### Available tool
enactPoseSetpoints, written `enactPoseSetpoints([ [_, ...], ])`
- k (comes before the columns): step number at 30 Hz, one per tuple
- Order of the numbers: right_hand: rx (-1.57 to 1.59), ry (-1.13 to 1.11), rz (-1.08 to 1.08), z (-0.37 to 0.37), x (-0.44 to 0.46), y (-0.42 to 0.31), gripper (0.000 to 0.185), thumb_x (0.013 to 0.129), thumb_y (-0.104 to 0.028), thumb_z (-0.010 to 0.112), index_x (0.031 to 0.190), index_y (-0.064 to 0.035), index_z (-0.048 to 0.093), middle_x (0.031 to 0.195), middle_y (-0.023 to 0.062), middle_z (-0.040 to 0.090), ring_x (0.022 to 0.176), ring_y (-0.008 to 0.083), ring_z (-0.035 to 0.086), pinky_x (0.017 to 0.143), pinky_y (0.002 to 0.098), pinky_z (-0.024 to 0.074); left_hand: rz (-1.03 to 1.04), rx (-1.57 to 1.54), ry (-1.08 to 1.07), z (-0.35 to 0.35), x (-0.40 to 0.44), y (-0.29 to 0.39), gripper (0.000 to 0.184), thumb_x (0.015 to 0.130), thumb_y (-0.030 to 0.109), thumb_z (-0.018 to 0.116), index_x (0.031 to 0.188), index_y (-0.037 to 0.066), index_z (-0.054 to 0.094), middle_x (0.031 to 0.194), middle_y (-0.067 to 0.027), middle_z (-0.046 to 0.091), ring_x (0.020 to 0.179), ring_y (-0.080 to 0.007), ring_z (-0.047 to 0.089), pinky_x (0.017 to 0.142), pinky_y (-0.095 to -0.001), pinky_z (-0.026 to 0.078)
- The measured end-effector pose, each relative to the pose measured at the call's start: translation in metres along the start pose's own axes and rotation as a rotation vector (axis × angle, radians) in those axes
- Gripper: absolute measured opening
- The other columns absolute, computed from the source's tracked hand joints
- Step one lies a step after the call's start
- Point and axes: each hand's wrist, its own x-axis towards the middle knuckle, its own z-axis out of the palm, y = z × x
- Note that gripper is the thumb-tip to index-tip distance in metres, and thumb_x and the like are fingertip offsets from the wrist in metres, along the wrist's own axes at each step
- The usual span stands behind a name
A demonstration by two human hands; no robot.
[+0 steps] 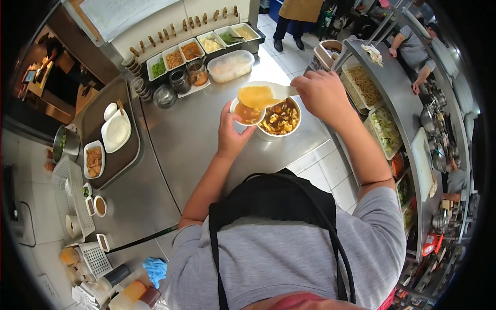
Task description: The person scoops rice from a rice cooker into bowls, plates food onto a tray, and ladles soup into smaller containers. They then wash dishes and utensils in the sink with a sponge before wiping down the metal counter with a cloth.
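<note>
My left hand (235, 132) grips a small white bowl (233, 109) of orange-brown sauce, thumb and fingers around its side. In my right hand (323, 95) is the handle of a broad white spoon (281, 92). The spoon carries a yellow-orange sauce (257, 96) and is over the small bowl. Just right of the small bowl, a larger white bowl (274, 135) stands on the steel counter, partly hidden by the spoon and small bowl. It holds dark brown sauce with pale yellow pieces.
Topping containers (164, 59), glass jars (198, 73) and a lidded plastic tub (231, 66) line the back. A brown tray (135, 132) with dishes lies left. Noodles (364, 85) and lettuce (385, 132) sit in bins right, near a steel shelf (400, 98). Other people stand beyond.
</note>
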Motion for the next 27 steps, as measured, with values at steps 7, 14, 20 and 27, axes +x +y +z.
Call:
enactPoseSetpoints([
  [7, 0.889, -0.273, 0.366, 0.07, -0.018, 0.026, 0.013, 0.079, -0.006, 0.048, 0.086, -0.0009, 0.057, 0.066, 0.0002, 0.052, 0.063, 0.0058, 0.045, 0.058, 0.0202, 0.0378, 0.005, -0.085, 0.073, 0.003, -0.01, -0.018, 0.043, 0.057, 0.004, 0.071, 0.082, 0.01, 0.035, 0.117, -0.0194, 0.04, 0.105, -0.0329, 0.043, 0.087, -0.0366, 0.035],
  [14, 1.471, -0.396, 0.572, 0.088, -0.034, 0.037, 0.015, 0.079, -0.009, 0.047, 0.09, -0.0023, 0.056, 0.079, -0.0018, 0.053, 0.071, 0.0052, 0.045, 0.062, 0.0183, 0.0375, -0.066, -0.276, 0.121, 0.007, -0.021, -0.029, 0.042, 0.058, 0.001, 0.069, 0.083, 0.009, 0.036, 0.117, -0.0185, 0.04, 0.107, -0.0298, 0.042, 0.089, -0.035, 0.035],
  [20, 1.12, -0.294, 0.537, 0.083, -0.052, 0.054, 0.014, 0.078, -0.011, 0.048, 0.088, -0.0068, 0.058, 0.074, 0.0004, 0.055, 0.069, 0.0091, 0.05, 0.063, 0.0226, 0.0402, -0.126, -0.245, 0.107, -0.004, -0.046, -0.047, 0.039, 0.061, -0.007, 0.064, 0.084, 0.008, 0.037, 0.124, -0.0166, 0.031, 0.112, -0.0257, 0.039, 0.092, -0.0351, 0.034],
  [27, 0.162, -0.142, 0.349, 0.072, -0.057, 0.052, 0.013, 0.075, -0.018, 0.049, 0.083, -0.0129, 0.059, 0.076, 0.0061, 0.06, 0.075, 0.0236, 0.057, 0.063, 0.0358, 0.0437, -0.227, 0.199, 0.014, -0.03, -0.066, -0.052, 0.04, 0.057, 0.006, 0.071, 0.082, 0.006, 0.039, 0.121, -0.0223, 0.036, 0.11, -0.0347, 0.039, 0.09, -0.0381, 0.033],
])
